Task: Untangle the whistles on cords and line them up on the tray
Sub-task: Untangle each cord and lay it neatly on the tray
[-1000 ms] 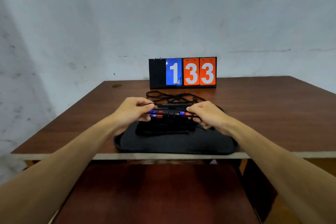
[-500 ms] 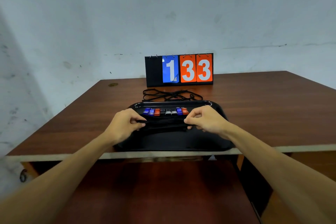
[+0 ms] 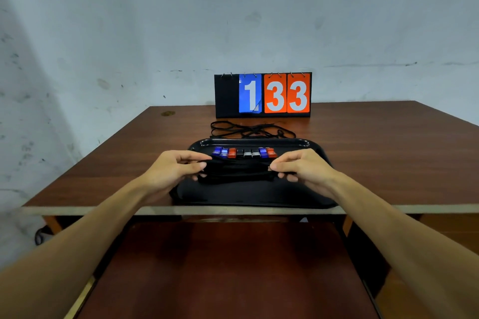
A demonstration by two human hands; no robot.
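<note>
A black tray lies on the brown table near its front edge. Several whistles, blue, red and black with silver, lie side by side in a row across the tray's far half. Their black cords are gathered in a bundle just in front of the row. My left hand pinches the bundle's left end with thumb and fingers. My right hand pinches its right end the same way. Both hands sit over the tray.
More black cord lies in loose loops on the table behind the tray. A flip scoreboard reading 1 33 stands at the back against the wall. A lower brown surface sits under the table's front edge.
Both hands moved toward me off the row of whistles, taking the cord bundle along. The whistles, half hidden by fingers a second ago, now lie in plain view on the tray.
</note>
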